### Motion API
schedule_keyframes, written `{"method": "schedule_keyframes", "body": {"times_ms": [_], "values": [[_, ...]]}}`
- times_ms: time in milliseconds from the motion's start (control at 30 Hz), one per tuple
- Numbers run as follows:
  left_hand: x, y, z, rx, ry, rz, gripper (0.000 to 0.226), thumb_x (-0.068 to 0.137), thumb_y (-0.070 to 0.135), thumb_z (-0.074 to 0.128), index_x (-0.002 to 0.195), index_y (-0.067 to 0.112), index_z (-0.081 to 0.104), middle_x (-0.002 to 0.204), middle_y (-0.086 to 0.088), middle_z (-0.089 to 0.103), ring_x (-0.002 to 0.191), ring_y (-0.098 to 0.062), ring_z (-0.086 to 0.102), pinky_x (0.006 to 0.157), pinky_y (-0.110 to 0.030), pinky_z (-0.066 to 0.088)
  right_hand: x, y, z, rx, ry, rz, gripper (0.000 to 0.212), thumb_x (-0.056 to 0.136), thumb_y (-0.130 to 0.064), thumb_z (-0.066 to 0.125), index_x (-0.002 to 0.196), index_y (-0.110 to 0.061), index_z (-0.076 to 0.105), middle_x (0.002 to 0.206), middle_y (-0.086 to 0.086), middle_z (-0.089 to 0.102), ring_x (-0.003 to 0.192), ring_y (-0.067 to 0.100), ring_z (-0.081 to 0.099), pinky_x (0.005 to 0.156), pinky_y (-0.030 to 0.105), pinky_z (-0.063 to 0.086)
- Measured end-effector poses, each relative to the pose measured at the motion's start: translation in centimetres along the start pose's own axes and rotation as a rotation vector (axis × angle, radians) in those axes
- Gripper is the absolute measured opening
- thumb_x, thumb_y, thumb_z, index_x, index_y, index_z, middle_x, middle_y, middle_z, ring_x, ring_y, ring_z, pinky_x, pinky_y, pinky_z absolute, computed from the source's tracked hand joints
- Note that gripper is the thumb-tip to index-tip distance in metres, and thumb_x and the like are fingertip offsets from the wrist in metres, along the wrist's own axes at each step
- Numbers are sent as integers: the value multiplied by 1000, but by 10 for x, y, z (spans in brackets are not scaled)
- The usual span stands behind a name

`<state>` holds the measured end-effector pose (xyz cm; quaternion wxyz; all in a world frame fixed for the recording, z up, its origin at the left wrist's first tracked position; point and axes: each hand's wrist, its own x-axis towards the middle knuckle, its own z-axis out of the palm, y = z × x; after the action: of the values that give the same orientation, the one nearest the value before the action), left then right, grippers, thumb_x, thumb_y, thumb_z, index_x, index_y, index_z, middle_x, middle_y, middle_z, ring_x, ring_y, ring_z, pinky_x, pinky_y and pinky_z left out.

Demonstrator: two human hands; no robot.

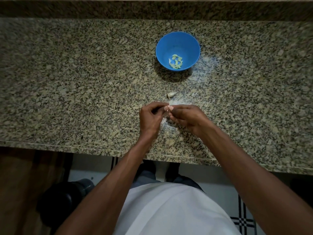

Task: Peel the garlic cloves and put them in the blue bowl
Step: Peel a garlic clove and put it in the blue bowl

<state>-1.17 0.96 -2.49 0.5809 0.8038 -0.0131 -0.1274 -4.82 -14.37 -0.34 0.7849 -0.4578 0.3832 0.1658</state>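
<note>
A blue bowl [177, 41] stands on the granite counter [84, 85], holding several pale peeled garlic cloves [176, 61]. One unpeeled garlic clove [171, 94] lies on the counter between the bowl and my hands. My left hand [150, 117] and my right hand [186, 118] meet fingertip to fingertip just above the counter, pinching a small garlic clove [167, 108] between them. Most of that clove is hidden by my fingers.
Thin scraps of garlic skin [166, 121] lie on the counter under and around my hands. The counter's front edge [67, 146] runs close below my wrists. A raised granite backsplash [152, 9] lines the far side.
</note>
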Motion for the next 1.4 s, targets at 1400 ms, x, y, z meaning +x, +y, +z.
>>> {"method": "schedule_keyframes", "body": {"times_ms": [1400], "values": [[15,5,-12,-808,-296,-829,13,98,-3,60,106,-6,69,92,-15,72,76,-13,69,73,-19,61,6,11,-15,-263,-24,-214,20,93,-4,73,112,2,76,97,14,79,83,20,74,82,31,64]]}}
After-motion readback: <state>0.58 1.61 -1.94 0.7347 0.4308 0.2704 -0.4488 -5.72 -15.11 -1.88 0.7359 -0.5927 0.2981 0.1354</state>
